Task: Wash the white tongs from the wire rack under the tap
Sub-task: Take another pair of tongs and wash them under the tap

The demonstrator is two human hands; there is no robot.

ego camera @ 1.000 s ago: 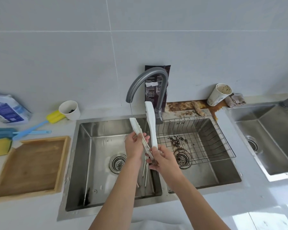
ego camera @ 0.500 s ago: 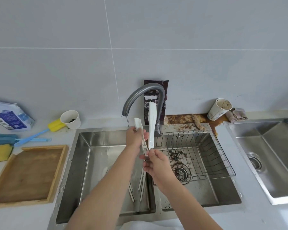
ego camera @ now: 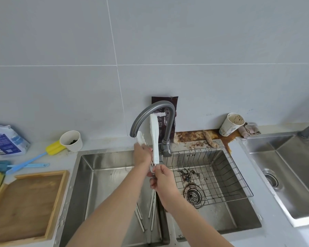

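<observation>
Right hand (ego camera: 161, 178) fingers (ego camera: 158, 168) pinch the metal hinge end of the white tongs (ego camera: 154, 138), low, over the divider of the sink (ego camera: 89, 168). Left hand (ego camera: 142, 155) fingers curl round the left arm of the tongs just below its tip, and the tip pokes out above the fist. Both hands grip, neither is free.

Tongs stand near upright, long axis hinge-down and tips-up, spread in a V. The right arm rises free in front of the arch of the tap (ego camera: 154, 106). The left arm's tip sits right under the spout mouth, touching or just apart, cannot tell. Water flow too thin to confirm.

Left hand is nearer the spout. Judgement: rubbing step on the left arm. The right arm then needs to swing left under the spout, pivoting at the right-hand pinch. Wet plastic, so slip risk at that pinch.

Wire rack (ego camera: 221, 157) sits in the right basin just right of the hands, dark food bits on its floor, no tongs in it. Left basin under the forearms holds thin metal sticks (ego camera: 141, 217).

Counter left: wooden tray (ego camera: 25, 202), paper cup (ego camera: 71, 141), yellow brush (ego camera: 54, 148). Behind the tap: dark packet (ego camera: 173, 104) against the grey tiled wall, brown stain, stained cup (ego camera: 231, 125), cloth (ego camera: 249, 129). Second sink (ego camera: 292, 175) far right.
</observation>
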